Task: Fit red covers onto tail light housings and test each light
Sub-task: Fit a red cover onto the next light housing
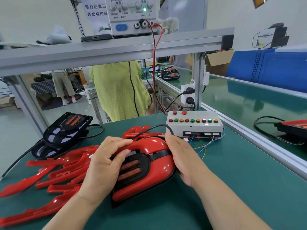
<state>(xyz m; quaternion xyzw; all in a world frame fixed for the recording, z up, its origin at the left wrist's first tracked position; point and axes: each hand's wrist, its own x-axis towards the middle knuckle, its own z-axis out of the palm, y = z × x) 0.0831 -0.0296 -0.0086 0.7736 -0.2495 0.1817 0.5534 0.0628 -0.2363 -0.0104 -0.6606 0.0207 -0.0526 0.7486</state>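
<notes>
The person holds one red cover (157,147) seated on a black tail light housing (145,161), in the middle of the green surface (232,180) and somewhat toward its near edge. The housing's black rim shows all round the cover, and two orange strips lie in its central panel.

The left hand (106,161) grips the cover's left side: its fingers curl over the far edge and the thumb presses down on the black panel. The right hand (181,156) wraps the right side, with the thumb at the far edge and the fingers curled under the rim (their tips are hidden beneath).

A black cable (149,128) arcs away from the far end of the light.

Loose red covers (58,171) lie heaped along the left edge of the surface. Beyond them, at the far left corner, bare black housings (66,130) are stacked. A grey test box (194,125) with a row of coloured buttons sits by the far edge, right of centre, and thin coloured wires trail from its front.
</notes>
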